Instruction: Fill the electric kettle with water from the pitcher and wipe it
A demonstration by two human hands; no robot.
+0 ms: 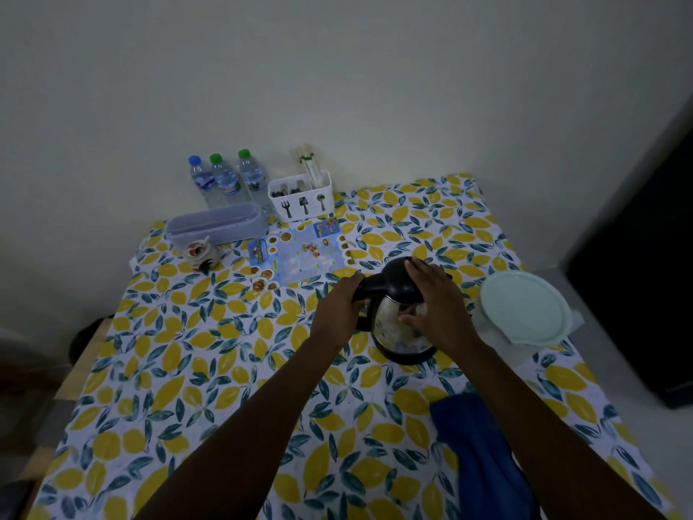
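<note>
The electric kettle (393, 324), steel with a black lid and handle, stands on its black base on the lemon-print tablecloth (225, 369), right of centre. My left hand (339, 307) is closed around the black handle on the kettle's left side. My right hand (437, 305) lies flat over the lid and the kettle's right side, fingers spread, thumb against the steel wall. The pitcher (525, 313), clear with a pale green round lid, stands just right of the kettle. A blue cloth (483, 452) lies on the table near my right forearm.
Along the wall stand three water bottles (225, 180) and a white cutlery holder (303, 197). A lilac box (217, 223), a small painted jar (202, 255) and a printed leaflet (300, 253) lie behind the kettle. A dark object (645, 257) stands at right.
</note>
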